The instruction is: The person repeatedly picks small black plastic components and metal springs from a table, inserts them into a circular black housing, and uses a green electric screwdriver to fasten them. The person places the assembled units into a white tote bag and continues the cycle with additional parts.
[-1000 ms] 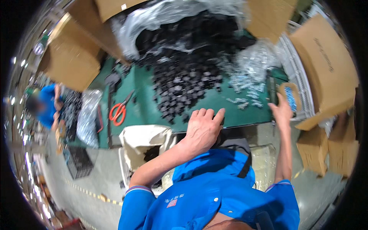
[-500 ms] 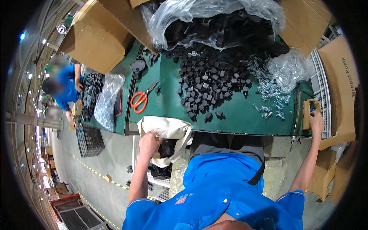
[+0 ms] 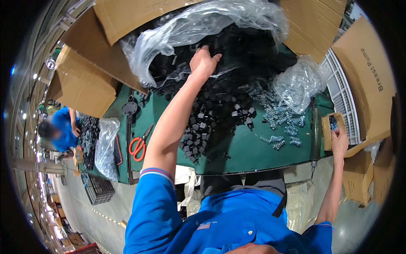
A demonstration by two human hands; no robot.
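Note:
My left hand (image 3: 204,62) reaches over the far part of the bench, at the mouth of a clear plastic bag (image 3: 148,46) full of black plastic parts (image 3: 237,42). Its thumb stands apart from the fingers, and nothing shows in it. At the right edge my right hand (image 3: 339,143) dips into a small cardboard box (image 3: 327,132) of small dark screws (image 3: 333,122). Its fingertips are drawn together among them; what they pinch is too small to make out. Between the hands lie a heap of small black blocks (image 3: 198,127) and a pile of metal springs (image 3: 277,120).
Orange-handled scissors (image 3: 138,149) lie on the green bench (image 3: 249,156) at left. An electric screwdriver (image 3: 315,135) rests beside the small box. A crumpled clear bag (image 3: 300,82) and white crate (image 3: 344,97) are behind it. Another person (image 3: 63,131) works at far left.
My left hand has left the white cloth bag at the bench's front edge and swung up and forward to the bag of black parts. My right hand stays at the small box.

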